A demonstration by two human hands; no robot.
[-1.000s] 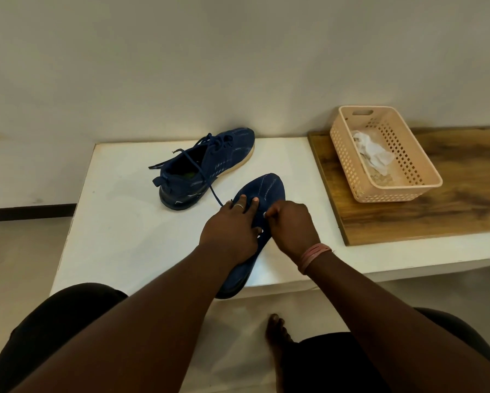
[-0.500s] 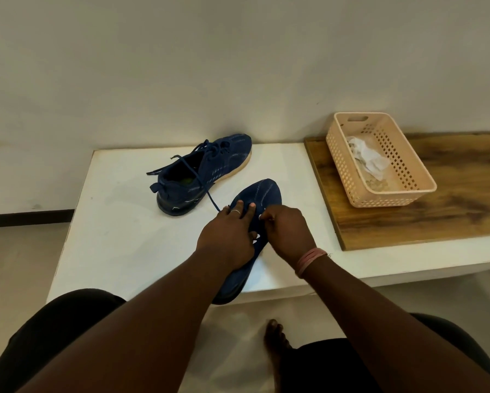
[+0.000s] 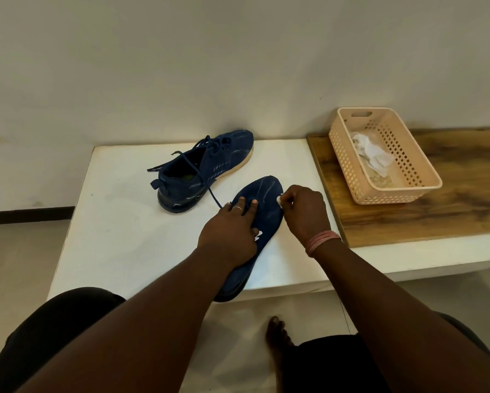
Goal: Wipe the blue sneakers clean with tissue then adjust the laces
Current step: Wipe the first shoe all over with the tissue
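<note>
The left hand (image 3: 229, 231) presses flat, fingers spread, on the near dark-blue knit sneaker (image 3: 262, 211) at the white table's (image 3: 119, 222) front edge, apparently steadying it. The right hand (image 3: 304, 211) pinches a small white tissue wad (image 3: 279, 200) against its toe side, likely wiping. The laced second blue sneaker (image 3: 204, 171) waits behind.

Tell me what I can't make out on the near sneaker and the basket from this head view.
- Near sneaker: laces and opening hidden under the left hand and forearm.
- White bit, likely tissue, at the right hand: mostly covered by curled fingers; size unclear.
- Near sneaker's far side: hidden by the sneaker itself.
- Basket: crumpled white paper too small to judge dirt.
</note>
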